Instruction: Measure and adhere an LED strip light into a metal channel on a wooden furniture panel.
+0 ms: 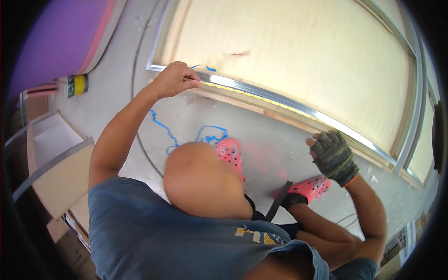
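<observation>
A yellow tape measure blade (263, 99) stretches along the lower edge of a shiny metal rail (238, 86), which borders a pale panel (289, 42). At the rail's left end, my bare left hand (176, 80) pinches the blade's end between thumb and fingers. My right hand (332, 156), in a dark patterned fingerless glove, is closed near the far right stretch of the blade. Its fingers are curled, and what they hold, if anything, is hidden. A wooden strip (261, 109) runs beside the rail on the near side.
Blue string (163, 126) and a dark cable (135, 88) lie on the grey floor. Pink clogs (310, 187) are on my feet. A purple rolled sheet (60, 42), a yellow-and-black roll (78, 86) and wooden panel pieces (60, 177) are at the left.
</observation>
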